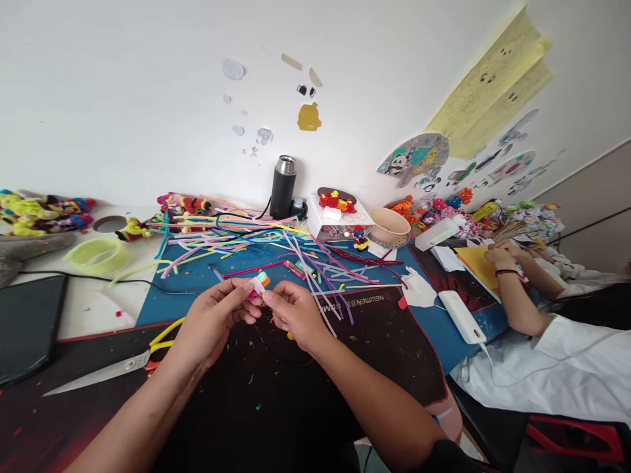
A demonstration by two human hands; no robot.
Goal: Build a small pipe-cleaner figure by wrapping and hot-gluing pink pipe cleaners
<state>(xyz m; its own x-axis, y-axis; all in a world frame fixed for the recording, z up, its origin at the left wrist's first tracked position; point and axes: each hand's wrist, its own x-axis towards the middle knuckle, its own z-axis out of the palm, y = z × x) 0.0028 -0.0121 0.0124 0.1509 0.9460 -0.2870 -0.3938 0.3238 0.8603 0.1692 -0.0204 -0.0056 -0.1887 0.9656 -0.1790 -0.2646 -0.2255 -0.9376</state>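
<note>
Above the black desk mat (231, 420), my left hand (217, 315) pinches a small fuzzy pipe-cleaner figure (259, 284) in white, pink, orange and green. Thumb and fingers close around its lower part and hide some of it. My right hand (300, 318) meets it from the other side, thumb and forefinger pressed together at the figure's edge. Whatever thin piece lies between those fingertips is hidden. Scissors (103, 376) with yellow handles lie on the mat beside my left forearm.
Many loose pipe cleaners (290, 240) spread behind my hands. Further back stand a black thermos (282, 187), a white box (323, 230) and a beige bowl (389, 226). A tablet (29, 328) lies left. On the right, a person in white sleeves works near a white power bank (462, 316).
</note>
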